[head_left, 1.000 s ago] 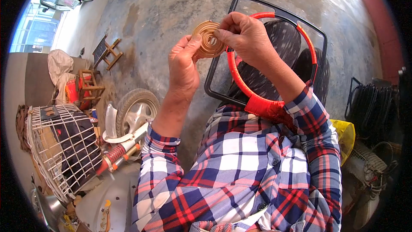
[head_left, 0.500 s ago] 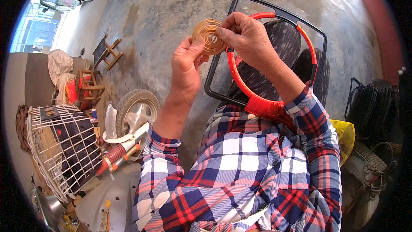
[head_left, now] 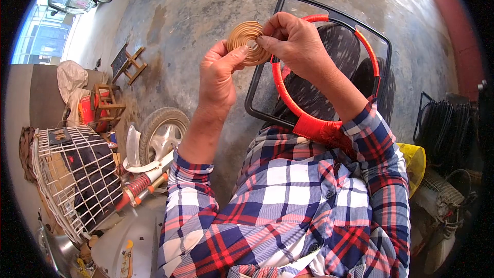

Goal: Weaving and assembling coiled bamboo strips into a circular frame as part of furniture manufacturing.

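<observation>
A flat round coil of shiny tan cane-like strip (head_left: 239,35) is held up in front of me between both hands. My left hand (head_left: 218,72) grips its lower left side, the thumb lying across the windings. On the right, my right hand (head_left: 296,46) pinches the coil's right part near the centre, thumb against bent fingers; whether it has a loose end is too small to tell. Across my lap rests a black rectangular frame (head_left: 250,90) with a ring (head_left: 282,88) partly wrapped in red cord. A red wrapped bundle (head_left: 319,128) sits on the ring's near side.
To my left stands a scooter with a white wire basket (head_left: 85,175) and a front wheel (head_left: 163,134). Small wooden stools (head_left: 135,64) are farther off on the concrete floor. Stacked black frames (head_left: 447,128) and a yellow bag (head_left: 413,167) are at my right.
The coil and my left hand have shifted slightly left. My right hand keeps its pinch at the coil's right part, and the frame on my lap stays put.
</observation>
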Action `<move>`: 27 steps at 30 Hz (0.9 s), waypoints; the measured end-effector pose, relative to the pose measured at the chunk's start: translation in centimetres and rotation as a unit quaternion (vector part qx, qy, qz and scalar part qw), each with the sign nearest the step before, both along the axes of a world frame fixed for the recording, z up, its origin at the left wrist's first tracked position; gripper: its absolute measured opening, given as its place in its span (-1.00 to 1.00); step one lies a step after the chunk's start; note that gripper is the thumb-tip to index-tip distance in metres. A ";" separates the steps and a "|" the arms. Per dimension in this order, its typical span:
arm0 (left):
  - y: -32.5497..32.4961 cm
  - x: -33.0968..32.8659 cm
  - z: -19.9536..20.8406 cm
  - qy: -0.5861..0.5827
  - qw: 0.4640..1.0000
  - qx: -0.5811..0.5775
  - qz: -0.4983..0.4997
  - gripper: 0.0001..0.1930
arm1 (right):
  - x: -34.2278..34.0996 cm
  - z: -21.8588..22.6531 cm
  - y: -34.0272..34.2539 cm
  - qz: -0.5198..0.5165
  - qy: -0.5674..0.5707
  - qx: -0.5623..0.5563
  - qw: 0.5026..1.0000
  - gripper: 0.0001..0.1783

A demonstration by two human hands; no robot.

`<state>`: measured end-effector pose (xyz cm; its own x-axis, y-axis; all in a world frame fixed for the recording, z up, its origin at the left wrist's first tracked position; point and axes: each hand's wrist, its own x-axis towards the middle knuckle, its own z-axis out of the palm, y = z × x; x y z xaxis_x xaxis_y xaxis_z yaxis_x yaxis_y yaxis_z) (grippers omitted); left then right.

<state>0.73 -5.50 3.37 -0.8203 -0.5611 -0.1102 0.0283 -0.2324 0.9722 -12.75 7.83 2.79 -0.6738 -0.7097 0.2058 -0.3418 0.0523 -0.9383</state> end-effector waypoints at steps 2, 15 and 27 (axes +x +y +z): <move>-0.1 -0.1 -0.2 0.012 1.000 0.010 0.003 -0.83 | -0.1 -0.3 -0.1 0.006 -0.025 -0.004 1.000 -0.85; 0.6 -1.0 0.0 -0.002 1.000 0.002 0.014 -0.87 | 0.4 0.4 0.3 -0.052 0.075 0.040 0.995 -0.76; 0.9 -0.8 0.3 0.019 0.999 0.020 0.030 -0.85 | 1.2 0.6 0.4 -0.096 0.190 0.062 0.975 -0.78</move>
